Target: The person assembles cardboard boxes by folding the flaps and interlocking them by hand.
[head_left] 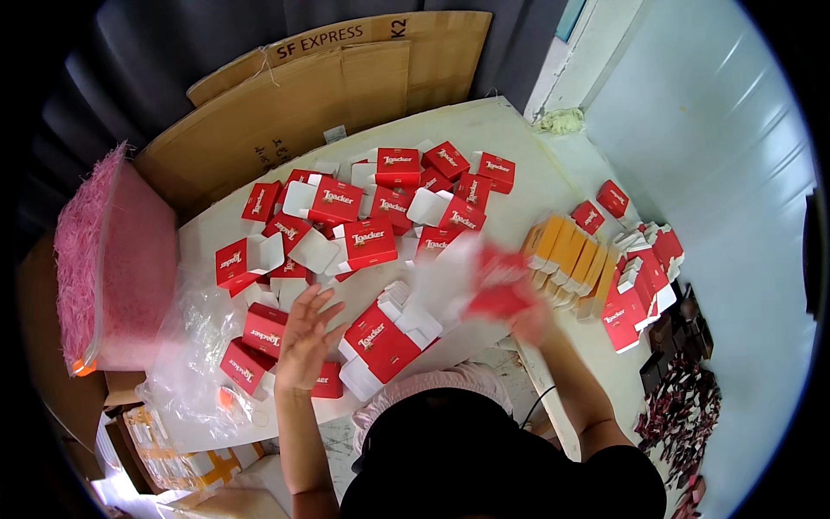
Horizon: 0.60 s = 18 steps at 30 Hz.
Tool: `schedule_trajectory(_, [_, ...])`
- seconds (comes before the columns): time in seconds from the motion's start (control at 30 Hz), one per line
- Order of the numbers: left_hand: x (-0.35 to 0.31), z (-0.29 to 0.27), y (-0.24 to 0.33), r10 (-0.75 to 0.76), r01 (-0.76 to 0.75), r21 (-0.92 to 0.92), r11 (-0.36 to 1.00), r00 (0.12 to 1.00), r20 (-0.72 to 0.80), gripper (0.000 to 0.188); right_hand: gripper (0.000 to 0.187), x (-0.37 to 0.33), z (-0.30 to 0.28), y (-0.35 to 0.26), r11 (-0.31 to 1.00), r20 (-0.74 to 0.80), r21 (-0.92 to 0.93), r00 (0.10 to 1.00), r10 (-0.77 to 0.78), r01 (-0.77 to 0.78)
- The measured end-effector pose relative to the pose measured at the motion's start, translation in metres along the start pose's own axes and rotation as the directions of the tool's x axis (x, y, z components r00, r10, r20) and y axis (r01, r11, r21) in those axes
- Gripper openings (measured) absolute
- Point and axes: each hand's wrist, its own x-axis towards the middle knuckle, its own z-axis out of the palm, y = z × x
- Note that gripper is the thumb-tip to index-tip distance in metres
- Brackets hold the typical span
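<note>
My right hand (pixel 532 322), blurred by motion, grips a red carton (pixel 503 281) with a white flap side over the right middle of the table. My left hand (pixel 307 337) is raised with its fingers spread and nothing in it, near two red boxes (pixel 264 329) on its left. Between my hands, close to my body, lie flat, unfolded red-and-white cartons (pixel 379 342), seemingly stacked. Beyond them a loose heap of folded red boxes (pixel 370 240) covers the far middle of the table. Several of these have white flaps standing open.
Yellow-orange packs in clear wrap (pixel 569 255) stand at the right, beside more flat red cartons (pixel 635 298). Dark wrapped pieces (pixel 681 415) lie further right. A tub of pink shredded paper (pixel 143 268) and clear plastic film (pixel 199 355) are at the left. Cardboard sheets (pixel 294 130) lean behind.
</note>
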Motion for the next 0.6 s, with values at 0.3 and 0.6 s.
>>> schedule_trajectory(0.3, [0.022, -0.056, -0.125, 0.096, 0.048, 0.989, 0.141, 0.994, -0.062, 0.091, 0.038, 0.006, -0.059, -0.061, 0.834, -0.696, 0.125, 0.646, -0.312, 0.538])
schedule_trajectory(0.6, [0.022, -0.016, -0.141, -0.07, 0.101, 0.94, -0.327, 0.989, -0.131, 0.122, 0.03, 0.027, -0.035, 0.084, 0.716, -0.36, -0.688, 0.911, -0.199, -0.116])
